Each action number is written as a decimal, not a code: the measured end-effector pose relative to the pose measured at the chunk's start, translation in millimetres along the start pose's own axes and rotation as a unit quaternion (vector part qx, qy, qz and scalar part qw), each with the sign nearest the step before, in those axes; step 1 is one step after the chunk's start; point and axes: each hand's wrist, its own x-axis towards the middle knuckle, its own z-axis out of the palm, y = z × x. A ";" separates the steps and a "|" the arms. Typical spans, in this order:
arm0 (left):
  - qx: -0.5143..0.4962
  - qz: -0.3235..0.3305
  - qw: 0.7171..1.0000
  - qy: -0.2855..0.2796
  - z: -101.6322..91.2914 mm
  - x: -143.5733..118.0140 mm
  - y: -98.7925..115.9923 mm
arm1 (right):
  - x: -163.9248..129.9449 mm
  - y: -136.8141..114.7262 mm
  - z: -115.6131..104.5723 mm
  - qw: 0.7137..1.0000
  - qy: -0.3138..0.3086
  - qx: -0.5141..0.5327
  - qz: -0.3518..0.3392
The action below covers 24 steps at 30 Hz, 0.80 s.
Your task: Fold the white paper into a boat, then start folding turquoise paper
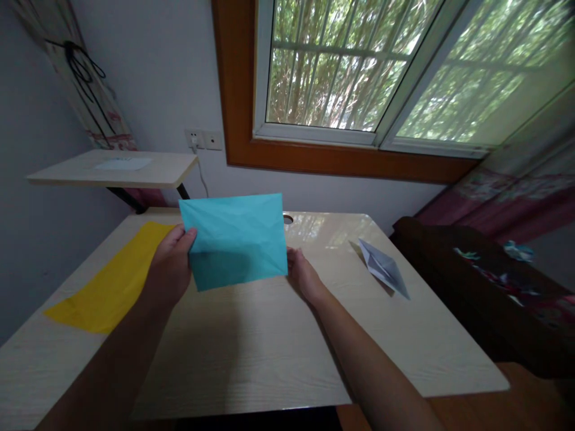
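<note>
A turquoise sheet of paper (pixel 238 239), lightly creased, is held up above the table, facing me. My left hand (pixel 173 263) pinches its left edge, thumb on the front and fingers behind. At the lower right edge, my right hand (pixel 305 278) has its fingers curled against the paper, with the tips partly hidden behind it. A yellow sheet of paper (pixel 112 284) lies flat on the left of the table, partly covered by my left arm. To the right rests a folded pale grey paper shape (pixel 384 268), pointed at its ends.
The light wood table (pixel 278 353) has a round cable hole (pixel 288 219) near its back edge. A raised shelf (pixel 76 166) at the back left carries a white paper (pixel 123 163). Beyond the table's right side stands a dark brown piece of furniture (pixel 431 269) with cloth items on it.
</note>
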 end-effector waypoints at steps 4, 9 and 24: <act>-0.094 -0.057 0.994 -0.004 23.3 16.0 -42.7 | 0.9 4.5 -2.6 0.993 0.043 0.098 0.057; -0.146 -0.098 0.984 -0.023 32.8 32.1 -85.9 | 2.2 8.9 -16.9 0.991 0.102 0.067 0.059; -0.044 -0.111 0.989 -0.086 7.7 53.0 -111.9 | 6.9 12.0 -63.2 0.995 0.065 -0.001 0.073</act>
